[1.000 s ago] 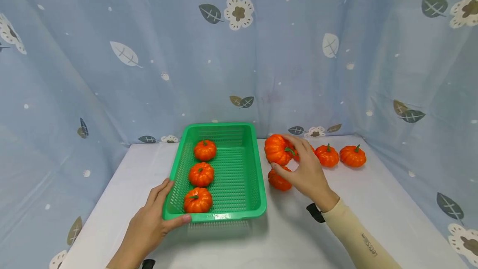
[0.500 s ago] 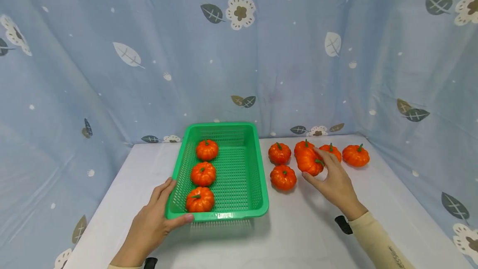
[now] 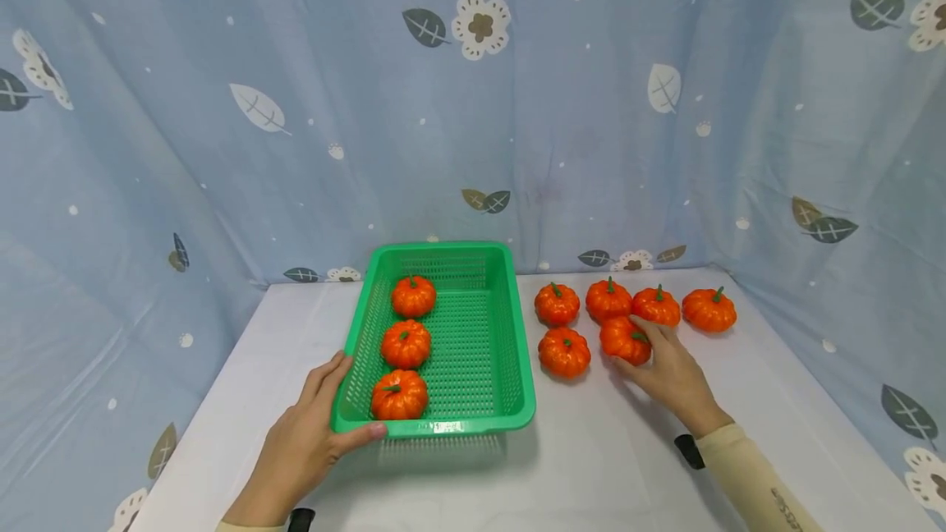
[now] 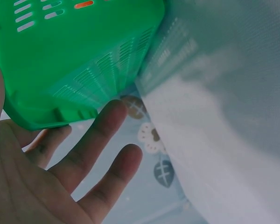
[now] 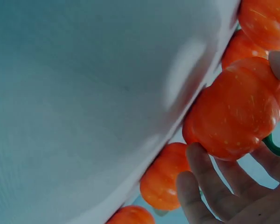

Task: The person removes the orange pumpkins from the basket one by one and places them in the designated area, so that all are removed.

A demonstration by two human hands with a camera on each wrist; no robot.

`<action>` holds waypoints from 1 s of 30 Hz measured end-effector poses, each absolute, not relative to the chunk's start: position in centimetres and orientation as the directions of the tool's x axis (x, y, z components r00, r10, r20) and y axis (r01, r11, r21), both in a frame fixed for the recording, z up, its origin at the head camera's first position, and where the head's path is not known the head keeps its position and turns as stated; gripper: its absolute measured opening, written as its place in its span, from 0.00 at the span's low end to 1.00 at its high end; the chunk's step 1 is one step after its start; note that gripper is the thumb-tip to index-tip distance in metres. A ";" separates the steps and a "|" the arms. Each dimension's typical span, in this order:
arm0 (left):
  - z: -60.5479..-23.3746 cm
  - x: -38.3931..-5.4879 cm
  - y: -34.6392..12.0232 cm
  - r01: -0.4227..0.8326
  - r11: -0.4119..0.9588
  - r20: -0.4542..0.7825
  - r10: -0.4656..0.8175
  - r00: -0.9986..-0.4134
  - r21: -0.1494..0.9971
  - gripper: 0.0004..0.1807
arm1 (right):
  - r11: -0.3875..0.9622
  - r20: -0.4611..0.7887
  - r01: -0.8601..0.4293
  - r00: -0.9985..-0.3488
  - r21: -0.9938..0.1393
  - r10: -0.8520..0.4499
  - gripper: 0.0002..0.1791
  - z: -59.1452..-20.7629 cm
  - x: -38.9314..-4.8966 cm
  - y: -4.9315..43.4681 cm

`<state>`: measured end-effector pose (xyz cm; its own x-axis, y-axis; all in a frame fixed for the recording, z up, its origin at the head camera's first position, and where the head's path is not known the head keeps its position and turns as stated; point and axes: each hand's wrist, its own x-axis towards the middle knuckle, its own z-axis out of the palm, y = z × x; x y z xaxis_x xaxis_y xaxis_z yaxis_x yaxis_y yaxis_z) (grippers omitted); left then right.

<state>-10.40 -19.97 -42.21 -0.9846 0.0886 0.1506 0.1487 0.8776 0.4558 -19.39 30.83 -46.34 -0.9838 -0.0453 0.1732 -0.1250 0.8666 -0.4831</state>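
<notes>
An orange toy pumpkin (image 3: pixel 624 341) with a green stem is held between my right hand's (image 3: pixel 676 376) thumb and fingers, low at the white table. In the right wrist view the same pumpkin (image 5: pixel 235 109) fills the grasp, its underside seemingly at the table surface. My left hand (image 3: pixel 299 433) holds the near left corner of a green plastic basket (image 3: pixel 523 351), thumb on the front rim and fingers along the left side. Seen from the left wrist, two fingers (image 4: pixel 91 140) stretch free below the basket wall (image 4: pixel 84 60). Three pumpkins (image 3: pixel 405 344) stand in a column along the basket's left side.
Right of the basket, several more pumpkins (image 3: pixel 609 300) form a back row on the white table (image 3: pixel 591 466). One pumpkin (image 3: pixel 564 353) sits in front of that row, left of the held one. A blue patterned curtain (image 3: pixel 332 105) encloses the back and sides.
My right hand has carried its pumpkin rightward from beside the basket, then lowered it in front of the back row. The left hand and basket stay in place.
</notes>
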 end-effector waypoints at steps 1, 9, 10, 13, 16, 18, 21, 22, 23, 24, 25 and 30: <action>-42.2 -10.4 -19.9 0.150 0.877 0.151 0.090 -0.984 0.456 0.61 | 0.869 0.165 -0.123 -0.985 -0.479 -0.048 0.46 -46.6 -19.5 30.9; -42.2 -10.2 -19.9 0.156 0.876 0.157 0.093 -0.983 0.457 0.61 | 0.880 0.190 -0.159 -0.978 -0.448 -0.080 0.47 -47.2 -19.6 30.8; -42.2 -10.2 -19.9 0.155 0.876 0.157 0.092 -0.983 0.458 0.60 | 0.879 0.194 -0.166 -0.977 -0.447 -0.085 0.47 -47.2 -19.5 30.8; -42.3 -10.2 -19.9 0.154 0.876 0.156 0.092 -0.983 0.457 0.60 | 0.879 0.186 -0.163 -0.979 -0.448 -0.087 0.48 -47.1 -19.4 30.7; -42.3 -10.3 -19.9 0.157 0.875 0.158 0.094 -0.983 0.459 0.60 | 0.873 0.160 -0.146 -0.984 -0.464 -0.080 0.49 -47.0 -19.3 30.7; -42.3 -10.3 -19.9 0.157 0.874 0.160 0.093 -0.983 0.460 0.60 | 0.870 0.145 -0.139 -0.986 -0.473 -0.078 0.49 -46.9 -19.3 30.8; -42.2 -10.2 -19.9 0.156 0.872 0.161 0.090 -0.983 0.463 0.60 | 0.868 0.133 -0.141 -0.987 -0.475 -0.087 0.50 -46.9 -19.2 30.9; -42.2 -10.2 -19.9 0.153 0.872 0.159 0.088 -0.983 0.464 0.60 | 0.869 0.133 -0.143 -0.987 -0.473 -0.090 0.50 -46.9 -19.2 30.9; -42.2 -10.2 -19.9 0.151 0.872 0.157 0.086 -0.984 0.465 0.60 | 0.869 0.133 -0.145 -0.987 -0.474 -0.092 0.50 -46.9 -19.2 30.9; -42.2 -10.2 -19.9 0.149 0.872 0.155 0.086 -0.984 0.466 0.60 | 0.868 0.135 -0.145 -0.987 -0.474 -0.091 0.51 -46.8 -19.2 31.0; -42.2 -10.2 -19.9 0.149 0.871 0.154 0.086 -0.984 0.467 0.60 | 0.868 0.135 -0.141 -0.987 -0.476 -0.086 0.51 -46.7 -19.2 31.0; -42.3 -10.3 -19.9 0.151 0.871 0.156 0.087 -0.984 0.468 0.60 | 0.858 0.181 -0.144 -0.982 -0.493 -0.062 0.50 -45.9 -19.0 30.8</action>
